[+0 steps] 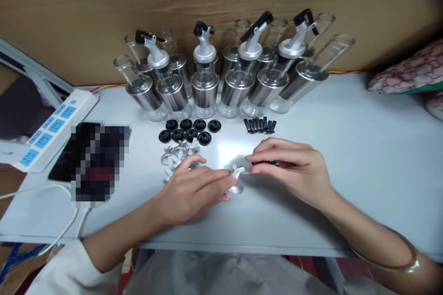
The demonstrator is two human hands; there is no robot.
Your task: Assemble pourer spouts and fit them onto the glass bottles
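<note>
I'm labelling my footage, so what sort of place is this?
Likely a small assembly bench: bottles stand grouped at the back, black discs lie in two rows, and loose metal spout pieces sit in a heap nearby.

We see the left forearm [128,230] slanting in from lower left, wrist nearly straight, the left hand [194,189] low with its back up, fingers [211,182] pointing right and closed in a grip at the tips, while the far-side finger [192,160] stands out curved from the rest. We note the right forearm [367,228] entering from lower right, the right hand [301,170] turned edgewise toward the left one, its thumb [272,170] and fingers close together at the tips. We record both hands near each other, not touching.
</note>
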